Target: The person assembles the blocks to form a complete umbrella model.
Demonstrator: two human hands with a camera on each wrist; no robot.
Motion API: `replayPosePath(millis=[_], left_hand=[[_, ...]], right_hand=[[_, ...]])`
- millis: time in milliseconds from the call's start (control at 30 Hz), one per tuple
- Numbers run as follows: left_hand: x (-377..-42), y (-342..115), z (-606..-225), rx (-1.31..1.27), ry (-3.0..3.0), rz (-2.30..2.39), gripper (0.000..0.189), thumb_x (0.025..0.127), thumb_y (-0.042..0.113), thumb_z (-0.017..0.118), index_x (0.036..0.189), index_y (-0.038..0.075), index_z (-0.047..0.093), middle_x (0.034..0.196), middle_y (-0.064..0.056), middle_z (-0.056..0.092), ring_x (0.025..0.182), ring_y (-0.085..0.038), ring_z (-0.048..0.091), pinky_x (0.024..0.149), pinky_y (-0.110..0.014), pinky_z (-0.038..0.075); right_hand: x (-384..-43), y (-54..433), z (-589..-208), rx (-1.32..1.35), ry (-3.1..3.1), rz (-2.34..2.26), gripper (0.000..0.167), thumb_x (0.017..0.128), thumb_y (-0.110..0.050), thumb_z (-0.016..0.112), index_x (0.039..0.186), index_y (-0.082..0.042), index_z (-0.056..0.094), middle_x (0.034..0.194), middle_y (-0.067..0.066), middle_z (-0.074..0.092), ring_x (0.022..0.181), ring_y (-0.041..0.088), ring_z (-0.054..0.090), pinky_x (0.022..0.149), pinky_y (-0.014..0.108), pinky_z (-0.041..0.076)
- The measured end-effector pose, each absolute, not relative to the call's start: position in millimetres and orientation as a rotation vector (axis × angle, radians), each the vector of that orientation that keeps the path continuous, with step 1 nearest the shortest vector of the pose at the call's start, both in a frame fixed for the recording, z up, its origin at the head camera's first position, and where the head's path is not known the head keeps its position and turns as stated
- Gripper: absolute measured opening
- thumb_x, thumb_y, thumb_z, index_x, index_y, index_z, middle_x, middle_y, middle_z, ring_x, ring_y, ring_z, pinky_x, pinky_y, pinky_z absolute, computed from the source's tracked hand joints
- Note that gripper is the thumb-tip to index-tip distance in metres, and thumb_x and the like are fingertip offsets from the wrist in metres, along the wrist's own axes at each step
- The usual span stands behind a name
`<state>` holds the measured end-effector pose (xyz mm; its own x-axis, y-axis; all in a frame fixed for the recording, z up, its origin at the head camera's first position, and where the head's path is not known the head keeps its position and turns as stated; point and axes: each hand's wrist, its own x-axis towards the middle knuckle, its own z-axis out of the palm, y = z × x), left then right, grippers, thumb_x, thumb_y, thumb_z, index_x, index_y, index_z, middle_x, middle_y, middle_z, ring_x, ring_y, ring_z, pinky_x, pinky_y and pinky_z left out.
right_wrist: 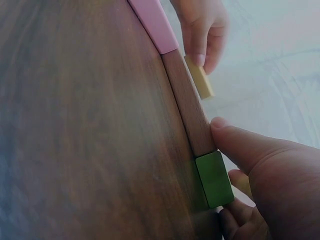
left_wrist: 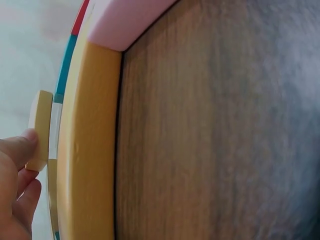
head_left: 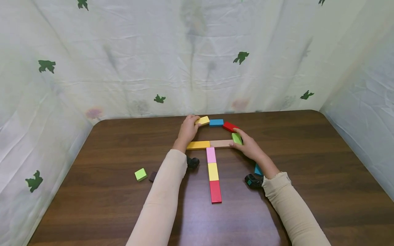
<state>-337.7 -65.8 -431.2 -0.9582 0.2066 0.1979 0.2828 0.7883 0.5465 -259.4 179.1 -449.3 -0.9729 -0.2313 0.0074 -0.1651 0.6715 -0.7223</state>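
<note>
Between thumb and fingers my left hand (head_left: 188, 131) pinches a pale yellow block (head_left: 203, 120), beside the left end of a blue block (head_left: 216, 123). To the right of the blue one lies a red block (head_left: 230, 127). My right hand (head_left: 250, 147) grips a green block (head_left: 236, 138), its thumb near the end of a plain wood block (right_wrist: 187, 102). An orange-yellow block (head_left: 198, 146) continues that row leftward. From the middle of the row, pink (head_left: 211, 155), yellow (head_left: 213, 171) and longer red (head_left: 215, 192) blocks run toward me.
On the left of the brown table (head_left: 101, 205) sit a light green block (head_left: 141, 174) and a dark block (head_left: 152, 176), partly behind my left sleeve. Another blue block (head_left: 258, 169) shows beside my right wrist. A white cloth (head_left: 132, 51) hangs behind the table.
</note>
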Motion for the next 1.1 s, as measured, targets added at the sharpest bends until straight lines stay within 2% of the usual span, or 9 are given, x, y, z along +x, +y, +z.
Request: replayPosePath(millis=[433, 700, 1100], left_hand=[[-336.5, -61.9, -429.9, -0.275, -2.901, -0.874, 0.035, 0.090, 0.016, 0.055, 0.123, 0.007, 0.055, 0.118, -0.009, 0.047, 0.105, -0.023, 0.049, 0.090, -0.033, 0.039], [-335.2, -62.1, -431.5, -0.218, -2.960, -0.888, 0.035, 0.090, 0.017, 0.055, 0.124, 0.010, 0.055, 0.121, -0.007, 0.046, 0.105, -0.025, 0.050, 0.089, -0.038, 0.040], [-334.4, -62.7, -435.0, -0.260, -2.980, -0.848, 0.033, 0.090, 0.016, 0.054, 0.123, 0.009, 0.055, 0.121, -0.008, 0.049, 0.109, -0.023, 0.048, 0.092, -0.036, 0.038]], right_hand=[[-260.2, 178.8, -447.6, -0.348, 2.790, -1.210, 0.069, 0.086, -0.032, 0.061, 0.141, -0.012, 0.025, 0.141, 0.016, 0.029, 0.122, 0.032, 0.032, 0.098, 0.050, 0.027], [-260.6, 178.8, -448.0, -0.353, 2.790, -1.209, 0.069, 0.086, -0.032, 0.061, 0.141, -0.012, 0.026, 0.141, 0.015, 0.029, 0.121, 0.032, 0.032, 0.098, 0.049, 0.027], [-260.2, 178.7, -448.3, -0.338, 2.791, -1.196, 0.070, 0.085, -0.033, 0.061, 0.141, -0.012, 0.026, 0.140, 0.015, 0.030, 0.121, 0.032, 0.033, 0.098, 0.049, 0.027]])
